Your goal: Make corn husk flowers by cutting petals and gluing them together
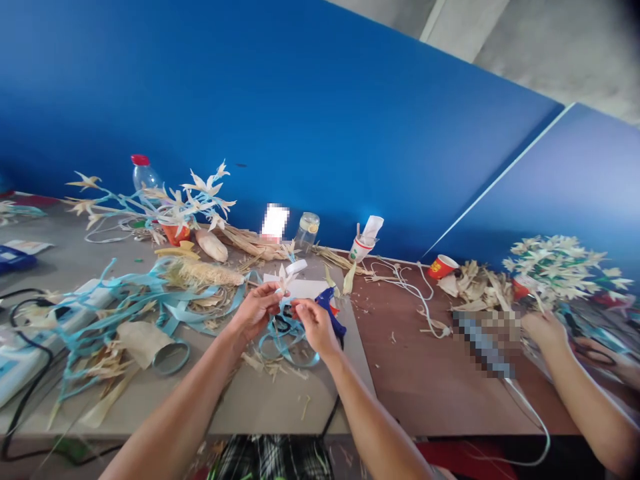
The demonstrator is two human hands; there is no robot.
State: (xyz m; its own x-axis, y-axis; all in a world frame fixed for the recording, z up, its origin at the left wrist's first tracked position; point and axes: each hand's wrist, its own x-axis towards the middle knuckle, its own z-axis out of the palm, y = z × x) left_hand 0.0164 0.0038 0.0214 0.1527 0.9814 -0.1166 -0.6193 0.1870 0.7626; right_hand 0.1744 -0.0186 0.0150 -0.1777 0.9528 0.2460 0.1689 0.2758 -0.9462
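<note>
My left hand (257,310) is closed in a pinch around the base of a small pale flower (283,279) with pointed petals, which looks made of dried husk. Close beside it, my right hand (316,325) has its thumb and fingers pressed together near the flower's lower end; what they grip is too small to make out. A blue glue gun (327,303) with an orange part lies just behind my right hand. Under both hands are loops of light blue ribbon (300,360) and a dark looped object, partly hidden. A white roll (297,267) sits behind the flower.
Blue-stemmed husk flowers (200,193) stand in a red cup (175,233) at left, near a power strip (30,360) and cables. A glass jar (307,233) and white cup (361,250) line the blue partition (300,120). Another person's hand (547,330) works at right.
</note>
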